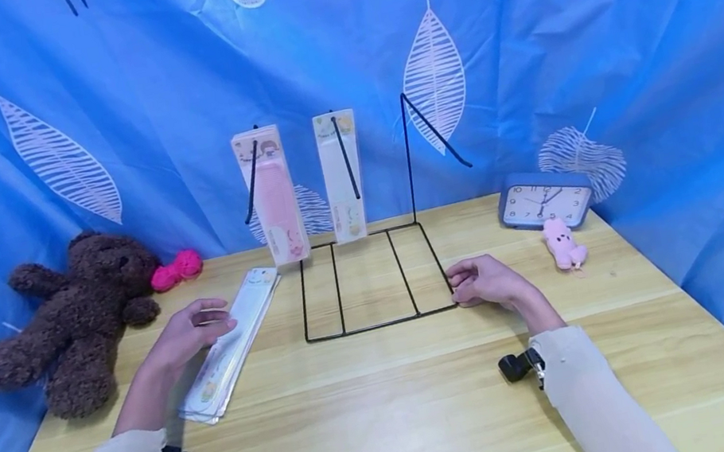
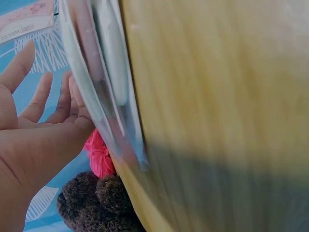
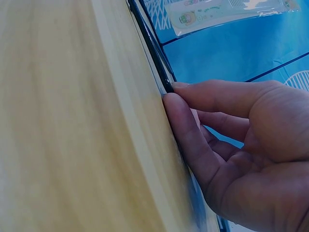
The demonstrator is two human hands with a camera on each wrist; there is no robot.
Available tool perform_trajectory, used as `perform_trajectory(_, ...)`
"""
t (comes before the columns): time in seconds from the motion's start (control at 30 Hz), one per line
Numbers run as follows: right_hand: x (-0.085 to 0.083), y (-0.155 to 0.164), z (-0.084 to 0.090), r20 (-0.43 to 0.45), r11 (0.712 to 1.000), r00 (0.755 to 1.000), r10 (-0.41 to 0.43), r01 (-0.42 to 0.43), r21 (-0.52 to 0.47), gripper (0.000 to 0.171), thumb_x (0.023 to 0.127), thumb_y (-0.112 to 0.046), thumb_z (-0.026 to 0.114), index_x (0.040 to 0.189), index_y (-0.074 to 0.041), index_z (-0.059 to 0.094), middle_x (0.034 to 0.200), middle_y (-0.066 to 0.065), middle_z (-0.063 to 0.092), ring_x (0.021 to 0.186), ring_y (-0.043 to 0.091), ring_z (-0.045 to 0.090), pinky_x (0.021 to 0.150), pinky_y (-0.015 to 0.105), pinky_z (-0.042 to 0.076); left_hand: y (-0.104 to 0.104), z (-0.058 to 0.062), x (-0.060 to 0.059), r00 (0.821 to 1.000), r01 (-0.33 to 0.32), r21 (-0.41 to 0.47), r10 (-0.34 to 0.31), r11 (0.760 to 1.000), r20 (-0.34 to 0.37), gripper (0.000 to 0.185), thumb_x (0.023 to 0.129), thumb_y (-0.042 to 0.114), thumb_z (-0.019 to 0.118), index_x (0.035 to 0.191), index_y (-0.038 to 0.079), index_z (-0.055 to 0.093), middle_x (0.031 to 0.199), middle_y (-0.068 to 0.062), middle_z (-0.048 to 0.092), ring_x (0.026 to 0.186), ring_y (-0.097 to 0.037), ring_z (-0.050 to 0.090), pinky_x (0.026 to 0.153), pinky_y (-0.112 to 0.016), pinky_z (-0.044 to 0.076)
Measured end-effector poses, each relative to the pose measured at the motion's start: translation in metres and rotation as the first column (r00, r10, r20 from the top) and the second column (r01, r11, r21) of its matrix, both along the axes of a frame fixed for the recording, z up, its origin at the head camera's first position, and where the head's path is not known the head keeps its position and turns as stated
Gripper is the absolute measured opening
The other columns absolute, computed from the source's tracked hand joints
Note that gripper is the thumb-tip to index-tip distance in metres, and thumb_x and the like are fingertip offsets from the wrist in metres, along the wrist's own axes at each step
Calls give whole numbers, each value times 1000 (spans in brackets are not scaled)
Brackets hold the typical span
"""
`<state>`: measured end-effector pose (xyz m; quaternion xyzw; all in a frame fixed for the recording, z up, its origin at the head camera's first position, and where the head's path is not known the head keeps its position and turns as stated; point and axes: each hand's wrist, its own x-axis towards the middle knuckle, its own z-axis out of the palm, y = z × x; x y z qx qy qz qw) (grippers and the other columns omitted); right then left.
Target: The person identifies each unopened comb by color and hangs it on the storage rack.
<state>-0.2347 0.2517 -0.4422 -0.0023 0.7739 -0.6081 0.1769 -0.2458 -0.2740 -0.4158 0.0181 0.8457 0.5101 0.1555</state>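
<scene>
A black wire rack (image 1: 407,161) stands at the back middle of the wooden table (image 1: 395,414). A pink comb package (image 1: 275,201) and a white package (image 1: 342,177) hang on two of its hooks; the right hook is bare. My left hand (image 1: 194,330) rests with straight fingers on a stack of flat white packages (image 1: 252,302) lying left of the rack. In the left wrist view the left hand (image 2: 43,121) touches the stack (image 2: 104,82). My right hand (image 1: 481,284) pinches the rack base's front right corner, thumb and forefinger (image 3: 217,94) at the wire (image 3: 149,46).
A brown teddy bear (image 1: 73,317) and a pink yarn ball (image 1: 176,269) lie at the back left. A blue clock (image 1: 547,201) and a small pink plush (image 1: 563,243) sit at the back right. Blue leaf-print cloth surrounds the table.
</scene>
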Motion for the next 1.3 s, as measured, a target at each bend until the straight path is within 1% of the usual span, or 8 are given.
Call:
perform_trajectory(0.13, 0, 0, 0, 2, 1000, 1000, 2, -2, -1, 62, 85, 16, 68, 142, 16, 43, 117, 21, 52, 90, 22, 64, 83, 34, 58, -1, -1, -1, 1000, -1, -34, 1, 999, 5, 71, 95, 28, 74, 148, -3, 38, 145, -31, 44, 126, -39, 47, 88, -39, 45)
perform_trajectory(0.37, 1, 0, 0, 0, 1000, 1000, -3, 3, -1, 62, 85, 15, 68, 142, 16, 43, 117, 21, 52, 91, 22, 63, 83, 34, 58, 3, 0, -1, 999, 27, -132, -29, 991, -15, 65, 92, 19, 76, 142, -6, 43, 139, -32, 47, 125, -42, 47, 102, -51, 40)
perform_trajectory(0.53, 0, 1, -2, -7, 1000, 1000, 2, -2, -8, 62, 85, 14, 69, 142, 16, 43, 117, 22, 52, 91, 22, 63, 83, 34, 58, 6, 0, -2, 997, 47, -202, -57, 978, -45, 57, 91, 10, 74, 138, -8, 46, 127, -30, 52, 113, -39, 50, 93, -46, 42)
perform_trajectory(0.7, 0, 2, -3, -17, 1000, 1000, 3, -3, -11, 62, 86, 14, 68, 142, 16, 43, 117, 22, 52, 90, 21, 64, 83, 34, 58, 3, -2, -5, 998, 14, -229, -27, 973, -54, 60, 93, 10, 73, 142, -8, 42, 120, -29, 53, 105, -36, 52, 85, -42, 44)
perform_trajectory(0.83, 0, 1, -3, -12, 1000, 1000, 5, -5, -15, 61, 85, 15, 68, 141, 16, 44, 115, 21, 53, 89, 21, 64, 82, 34, 58, -3, -2, -5, 997, -29, -220, 13, 975, -70, 67, 96, 10, 68, 151, -6, 32, 128, -33, 49, 110, -40, 52, 88, -46, 45)
perform_trajectory(0.97, 1, 0, -1, -9, 1000, 1000, 5, -5, -14, 61, 85, 15, 68, 141, 16, 44, 114, 19, 53, 89, 21, 64, 82, 34, 58, -10, 1, -4, 993, -54, -167, 36, 984, -109, 67, 100, 6, 59, 154, -7, 23, 135, -36, 43, 117, -44, 48, 94, -50, 43)
perform_trajectory(1.1, 2, 0, 0, -8, 1000, 1000, 0, 0, -8, 61, 85, 15, 68, 141, 15, 44, 115, 20, 52, 90, 22, 64, 82, 34, 58, -12, 10, -3, 988, -62, -120, 44, 991, -148, 59, 102, 5, 55, 153, -7, 28, 133, -32, 44, 115, -39, 48, 89, -42, 44)
perform_trajectory(1.3, 2, 0, 0, -6, 1000, 1000, 2, -2, -8, 61, 85, 15, 68, 141, 15, 44, 115, 20, 52, 89, 22, 65, 82, 34, 58, -12, 24, 1, 976, -74, -75, 56, 994, -211, 49, 103, 5, 54, 148, -4, 38, 129, -25, 49, 105, -23, 50, 80, -26, 46)
